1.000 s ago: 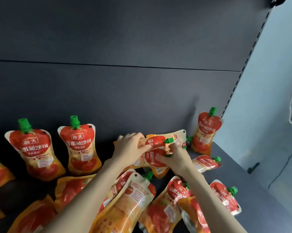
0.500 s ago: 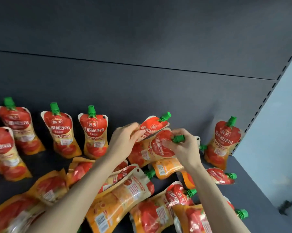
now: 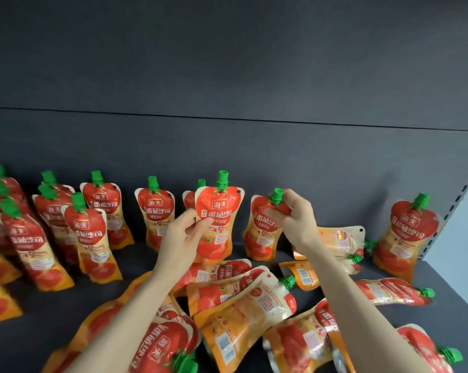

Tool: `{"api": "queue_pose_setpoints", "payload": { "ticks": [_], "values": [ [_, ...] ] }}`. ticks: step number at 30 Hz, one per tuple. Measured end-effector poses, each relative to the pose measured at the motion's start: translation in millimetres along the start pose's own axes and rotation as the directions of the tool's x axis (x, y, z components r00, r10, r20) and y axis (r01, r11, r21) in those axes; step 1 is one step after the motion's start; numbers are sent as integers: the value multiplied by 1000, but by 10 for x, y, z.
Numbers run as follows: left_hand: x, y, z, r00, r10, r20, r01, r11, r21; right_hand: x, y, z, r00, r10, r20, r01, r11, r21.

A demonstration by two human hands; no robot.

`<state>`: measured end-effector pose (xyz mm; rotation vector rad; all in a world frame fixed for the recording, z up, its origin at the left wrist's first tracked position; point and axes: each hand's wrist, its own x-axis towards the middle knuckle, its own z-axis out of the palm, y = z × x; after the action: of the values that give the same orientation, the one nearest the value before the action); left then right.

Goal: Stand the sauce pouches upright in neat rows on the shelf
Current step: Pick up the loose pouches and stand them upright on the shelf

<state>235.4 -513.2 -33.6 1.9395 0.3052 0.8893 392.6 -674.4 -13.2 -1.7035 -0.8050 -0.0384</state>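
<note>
Red and orange sauce pouches with green caps fill a dark shelf (image 3: 135,267). My left hand (image 3: 185,232) grips the left edge of an upright pouch (image 3: 218,219) at the centre, held in front of another standing pouch. My right hand (image 3: 294,216) pinches the top of a second upright pouch (image 3: 259,232) just below its green cap. Several pouches (image 3: 92,227) stand in rows at the left. One pouch (image 3: 408,232) stands alone at the far right. Several others (image 3: 243,305) lie flat in a heap in front, under my forearms.
The dark back panel (image 3: 227,146) rises behind the standing pouches. A perforated upright (image 3: 459,195) closes the shelf on the right, with a pale wall beyond. Bare shelf shows at the front left (image 3: 52,319) and along the right edge (image 3: 453,286).
Both hands have lifted their pouches from tilted to upright and moved them apart. The view has swung left, showing more standing pouches on the left.
</note>
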Motion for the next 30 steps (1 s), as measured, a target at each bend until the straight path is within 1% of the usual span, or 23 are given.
{"api": "queue_pose_setpoints", "payload": {
  "ticks": [2,4,6,8,12,16,18,22,25,30],
  "values": [
    [-10,-63,-81,1000,-5,24,5,1000,-23,39,63,111,999,44,22,-43,998,-48],
    [-19,-117,-131,998,-2,68,6,998,-57,4,180,214,990,130,55,-124,987,-105],
    [-10,-167,-157,995,1,102,7,997,-81,-96,319,285,982,186,41,-178,971,-158],
    [15,-204,-164,991,13,133,2,994,-112,-210,393,319,982,189,-2,-186,968,-170],
    [53,-242,-141,988,24,153,3,985,-172,-267,368,395,975,222,-10,-222,965,-137],
    [49,-248,-134,988,13,152,21,976,-216,-95,265,495,975,180,-131,-194,975,-108],
    [55,-257,-154,989,-5,145,37,974,-224,-28,253,465,982,153,-114,-166,979,-115],
    [90,-282,-207,993,-13,116,40,972,-231,-8,328,297,990,136,-34,-140,979,-146],
    [92,-289,-231,996,-19,91,40,970,-241,-39,346,253,990,140,18,-138,986,-88],
    [87,-288,-211,995,-19,99,44,967,-251,-81,343,276,986,165,9,-165,986,-36]
  ]
}}
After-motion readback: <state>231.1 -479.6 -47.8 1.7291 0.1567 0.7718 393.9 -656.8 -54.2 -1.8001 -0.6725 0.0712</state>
